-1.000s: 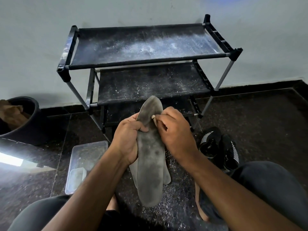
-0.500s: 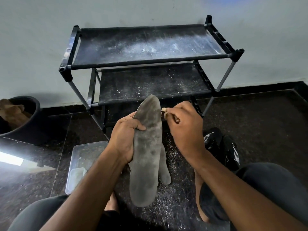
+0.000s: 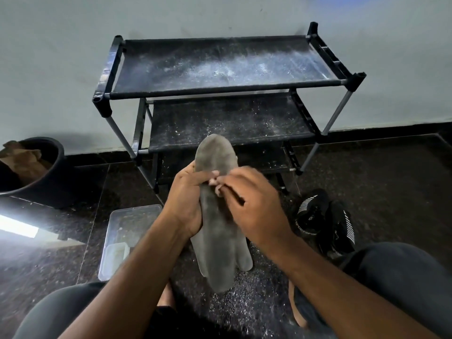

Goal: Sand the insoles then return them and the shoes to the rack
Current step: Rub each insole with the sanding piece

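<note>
1. Fingers (image 3: pixel 215 184) of my right hand (image 3: pixel 254 206) are bunched together and pinch something small against the face of the grey insole (image 3: pixel 215 228); it is too blurred and hidden to name, though I judge it to be the sanding piece.
2. My left hand (image 3: pixel 188 199) grips the insole from its left edge, thumb laid across the front face, fingers curled behind it.
3. The insole stands nearly upright between my knees, toe end up, in front of the shoe rack (image 3: pixel 227 89).
4. A second insole (image 3: pixel 244 255) shows behind the first, its lower end sticking out to the right. I cannot tell whether my left hand holds it too.
5. Step in hand: sanding, worked on the upper half of the front face. Grit lies on the floor (image 3: pixel 391 179) below.
6. Both shoes (image 3: pixel 325 223) lie on the floor to my right, beside my knee, not on the rack.
7. Next move, as I judge it: keep the left grip firm, draw the pinched piece along the face with even pressure, then cover the lower half.
8. Remaining: the second insole, then insoles and shoes go to the rack.
</note>
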{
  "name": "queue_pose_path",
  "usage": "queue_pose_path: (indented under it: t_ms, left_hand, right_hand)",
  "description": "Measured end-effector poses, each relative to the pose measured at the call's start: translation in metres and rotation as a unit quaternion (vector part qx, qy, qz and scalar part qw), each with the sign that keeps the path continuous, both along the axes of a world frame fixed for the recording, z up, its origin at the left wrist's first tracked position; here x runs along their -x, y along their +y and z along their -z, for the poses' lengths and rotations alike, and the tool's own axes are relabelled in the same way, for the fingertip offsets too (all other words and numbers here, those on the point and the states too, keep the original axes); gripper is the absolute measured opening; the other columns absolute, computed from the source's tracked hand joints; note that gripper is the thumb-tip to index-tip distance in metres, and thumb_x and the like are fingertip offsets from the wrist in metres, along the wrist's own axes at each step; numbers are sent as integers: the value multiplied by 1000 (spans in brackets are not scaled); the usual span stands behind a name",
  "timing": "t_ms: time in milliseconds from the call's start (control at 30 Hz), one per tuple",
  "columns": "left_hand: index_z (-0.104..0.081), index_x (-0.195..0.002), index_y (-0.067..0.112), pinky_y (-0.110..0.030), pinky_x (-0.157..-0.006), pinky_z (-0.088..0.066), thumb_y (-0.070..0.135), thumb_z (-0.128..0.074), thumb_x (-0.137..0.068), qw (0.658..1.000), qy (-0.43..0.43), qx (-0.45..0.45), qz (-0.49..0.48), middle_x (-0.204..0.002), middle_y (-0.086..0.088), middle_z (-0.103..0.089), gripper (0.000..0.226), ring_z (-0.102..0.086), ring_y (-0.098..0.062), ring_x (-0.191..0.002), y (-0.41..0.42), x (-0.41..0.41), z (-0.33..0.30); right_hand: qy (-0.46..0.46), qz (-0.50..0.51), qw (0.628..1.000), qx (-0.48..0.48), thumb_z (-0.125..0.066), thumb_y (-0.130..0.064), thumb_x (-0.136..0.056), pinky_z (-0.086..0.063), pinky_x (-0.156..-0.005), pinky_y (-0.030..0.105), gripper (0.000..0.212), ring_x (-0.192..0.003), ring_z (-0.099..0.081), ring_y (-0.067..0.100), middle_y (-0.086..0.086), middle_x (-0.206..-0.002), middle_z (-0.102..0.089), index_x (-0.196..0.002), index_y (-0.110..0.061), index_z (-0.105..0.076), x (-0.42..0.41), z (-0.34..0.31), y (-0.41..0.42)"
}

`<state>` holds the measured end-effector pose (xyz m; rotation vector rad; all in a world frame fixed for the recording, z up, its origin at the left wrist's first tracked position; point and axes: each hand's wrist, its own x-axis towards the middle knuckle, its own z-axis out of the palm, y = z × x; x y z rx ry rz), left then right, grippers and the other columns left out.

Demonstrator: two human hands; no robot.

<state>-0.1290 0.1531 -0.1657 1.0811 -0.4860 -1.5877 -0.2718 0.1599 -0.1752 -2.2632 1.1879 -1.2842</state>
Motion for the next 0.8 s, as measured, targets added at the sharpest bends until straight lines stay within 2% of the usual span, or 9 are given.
queue_pose_path:
  t_ms: [100,200,267,333,400,533,667,733,800]
  left_hand:
    - [-62,-132,0,-37,-88,-59,12,-52,-106,1000,20,5,22,-111,-21,-70,31,-72,-30,-97,6,12,2]
    - [-64,-130,-5,-37,-105,-51,37,-42,-111,998,36,-38,43,-123,-22,-72,51,-71,-27,-118,17,29,1]
    - [-63,-132,-3,-35,-108,-48,42,-36,-112,998,29,-50,33,-127,-19,-72,57,-69,-23,-121,19,35,-1]
    - [-65,-126,-3,-33,-106,-50,43,-34,-112,999,8,-45,7,-121,-17,-75,57,-72,-20,-117,16,33,-2]
    - [-69,-116,-4,-36,-103,-52,44,-35,-111,999,-35,-35,-8,-115,-19,-76,59,-74,-23,-113,12,27,-2]
    - [-68,-115,-12,-43,-102,-55,44,-40,-109,997,-82,-14,-7,-114,-27,-74,62,-72,-34,-113,12,22,-3]
    - [-73,-103,-3,-38,-86,-64,42,-42,-109,996,-82,4,-16,-105,-23,-77,56,-77,-29,-95,9,14,-5]
    - [-73,-104,-4,-36,-80,-65,42,-45,-108,996,-88,-1,-20,-103,-24,-77,54,-77,-28,-91,8,13,-1]
    - [-74,-97,-1,-32,-73,-62,41,-47,-108,994,-107,0,-13,-92,-19,-77,51,-76,-25,-83,9,13,2]
  right_hand:
    - [-6,5,1000,-31,-64,-3,-93,-53,-79,34,12,-88,-61,20,6,-98,-62,-102,0,-73,-4,9,-3]
    - [-45,46,997,-41,-65,-2,-93,-55,-75,33,12,-86,-62,19,5,-95,-62,-102,0,-73,-1,7,-10]
    - [-3,40,998,-54,-62,-5,-96,-54,-80,30,15,-91,-60,19,3,-100,-61,-106,-2,-73,-2,5,-8]
    - [75,11,995,-59,-59,-10,-98,-49,-91,25,25,-101,-54,19,4,-112,-58,-120,-3,-68,-1,6,-6]
    - [127,-7,991,-44,-60,-6,-96,-46,-92,23,32,-103,-51,20,5,-117,-56,-127,-4,-64,2,8,-8]
    - [144,23,989,-2,-64,-4,-95,-47,-81,24,22,-90,-50,17,4,-104,-58,-116,-2,-69,12,9,-17]
    - [120,84,989,12,-63,-1,-92,-47,-71,28,13,-81,-49,17,5,-92,-57,-102,1,-72,23,9,-29]
    - [114,62,991,26,-60,-1,-93,-45,-72,24,15,-81,-49,17,6,-91,-56,-102,2,-72,19,6,-22]
    - [140,17,989,38,-60,-1,-96,-46,-76,25,13,-85,-49,19,8,-95,-57,-103,4,-70,9,8,-10]
